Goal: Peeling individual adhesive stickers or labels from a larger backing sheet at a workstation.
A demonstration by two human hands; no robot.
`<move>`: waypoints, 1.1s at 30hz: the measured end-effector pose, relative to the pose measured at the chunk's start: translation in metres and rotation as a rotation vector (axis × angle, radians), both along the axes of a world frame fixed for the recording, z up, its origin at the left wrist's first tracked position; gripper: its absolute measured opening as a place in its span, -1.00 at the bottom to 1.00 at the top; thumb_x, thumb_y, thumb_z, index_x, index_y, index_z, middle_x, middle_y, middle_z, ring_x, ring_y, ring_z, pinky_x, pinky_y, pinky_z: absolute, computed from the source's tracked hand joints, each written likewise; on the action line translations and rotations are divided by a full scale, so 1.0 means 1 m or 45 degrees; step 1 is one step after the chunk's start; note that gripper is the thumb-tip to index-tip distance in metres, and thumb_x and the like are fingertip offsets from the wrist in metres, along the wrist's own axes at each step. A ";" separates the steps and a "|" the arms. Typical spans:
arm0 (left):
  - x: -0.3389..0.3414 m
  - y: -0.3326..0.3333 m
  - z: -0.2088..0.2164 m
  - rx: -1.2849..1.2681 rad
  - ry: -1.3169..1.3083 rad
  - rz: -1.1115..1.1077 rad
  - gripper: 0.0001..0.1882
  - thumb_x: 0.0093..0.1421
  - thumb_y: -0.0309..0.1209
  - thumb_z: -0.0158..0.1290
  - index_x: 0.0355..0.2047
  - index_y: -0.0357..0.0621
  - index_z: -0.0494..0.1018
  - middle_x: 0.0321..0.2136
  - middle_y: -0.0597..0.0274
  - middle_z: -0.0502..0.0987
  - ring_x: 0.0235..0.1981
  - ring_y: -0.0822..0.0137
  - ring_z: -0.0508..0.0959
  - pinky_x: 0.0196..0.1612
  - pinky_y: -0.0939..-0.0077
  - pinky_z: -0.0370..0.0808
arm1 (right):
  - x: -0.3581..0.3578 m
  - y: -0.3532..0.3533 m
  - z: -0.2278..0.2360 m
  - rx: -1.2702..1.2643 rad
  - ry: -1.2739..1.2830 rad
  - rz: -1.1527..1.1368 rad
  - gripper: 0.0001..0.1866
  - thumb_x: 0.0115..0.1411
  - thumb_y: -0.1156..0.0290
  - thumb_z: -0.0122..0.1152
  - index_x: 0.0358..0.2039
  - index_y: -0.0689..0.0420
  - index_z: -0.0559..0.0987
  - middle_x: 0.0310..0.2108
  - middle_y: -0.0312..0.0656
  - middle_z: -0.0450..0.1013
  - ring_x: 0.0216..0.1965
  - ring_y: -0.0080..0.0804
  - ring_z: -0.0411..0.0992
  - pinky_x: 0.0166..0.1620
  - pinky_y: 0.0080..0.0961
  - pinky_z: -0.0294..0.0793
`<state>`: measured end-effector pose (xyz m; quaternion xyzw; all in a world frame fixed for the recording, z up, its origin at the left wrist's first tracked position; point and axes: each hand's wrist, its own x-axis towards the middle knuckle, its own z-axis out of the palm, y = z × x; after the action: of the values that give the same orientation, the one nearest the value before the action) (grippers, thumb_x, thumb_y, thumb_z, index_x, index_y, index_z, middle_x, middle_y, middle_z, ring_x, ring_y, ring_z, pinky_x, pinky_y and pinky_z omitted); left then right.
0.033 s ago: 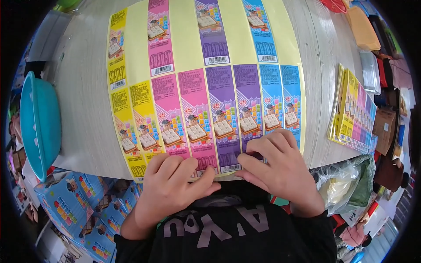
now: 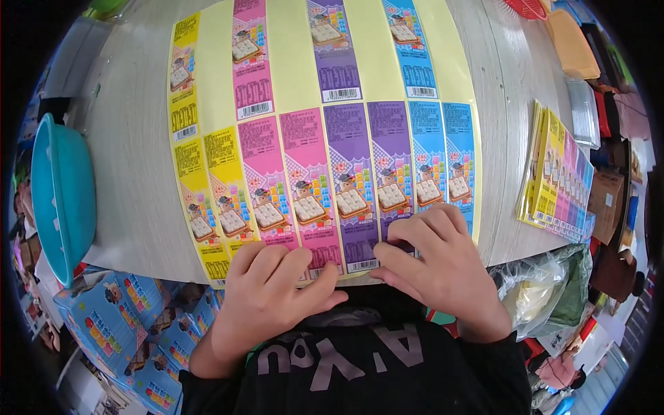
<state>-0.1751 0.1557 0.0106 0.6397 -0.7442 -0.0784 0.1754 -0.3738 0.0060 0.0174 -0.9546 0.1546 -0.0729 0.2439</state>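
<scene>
At our far left we see a teal basin [image 2: 76, 194] beside the pale wooden table [image 2: 131, 145], and, lower down, some blue printed boxes [image 2: 104, 325] near the table's near edge. The sheet of label strips [image 2: 294, 62] lies flat in the middle of the table, reaching its near edge. Its far row has four strips, yellow, pink, purple and blue, with bare cream backing between them; its near row has eight, paired in the same colours. Our left hand [image 2: 266, 294] rests over the near ends of yellow and pink strips, fingers bent, thumb pointing inward. Our right hand [image 2: 443, 263] rests over the purple and blue ones, its fingers likewise curled; we cannot tell whether either hand pinches the sheet or merely presses on it. Further right we find a clear and green plastic bag [image 2: 574, 290] below the table edge, a stack of similar sheets [image 2: 557, 173] on the tabletop, and a brown carton [image 2: 607, 200] beyond it.
</scene>
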 end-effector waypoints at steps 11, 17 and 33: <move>0.014 0.017 0.002 0.085 -0.132 0.106 -0.66 0.01 -0.08 0.25 -0.20 0.22 0.56 -0.06 0.34 0.45 -0.03 0.29 0.43 0.00 0.33 0.37 | 0.002 -0.001 -0.010 0.106 -0.042 -0.009 -0.69 -0.11 0.22 0.46 -0.35 -0.05 0.56 -0.29 -0.35 0.33 -0.24 -0.24 0.29 -0.11 -0.26 0.29; 0.021 0.023 -0.009 0.030 -0.243 -0.028 -0.65 0.02 -0.08 0.23 -0.16 0.25 0.56 -0.03 0.37 0.46 -0.04 0.31 0.44 0.01 0.31 0.35 | 0.008 0.008 -0.004 -0.065 0.099 -0.044 -0.60 -0.10 0.05 0.41 -0.37 0.00 0.48 -0.31 -0.30 0.31 -0.25 -0.26 0.28 -0.14 -0.22 0.26; 0.018 0.021 -0.004 0.050 -0.154 0.037 -0.72 0.04 -0.17 0.19 -0.19 0.27 0.55 -0.01 0.44 0.45 -0.02 0.39 0.43 0.02 0.40 0.38 | 0.027 0.011 -0.012 -0.070 -0.002 0.140 -0.67 -0.07 0.11 0.36 -0.35 -0.02 0.50 -0.33 -0.31 0.29 -0.29 -0.31 0.31 -0.19 -0.32 0.26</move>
<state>-0.1569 0.1766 0.0067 0.6574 -0.7423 -0.0516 0.1186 -0.3463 0.0170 0.0055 -0.9679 0.0996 -0.0642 0.2215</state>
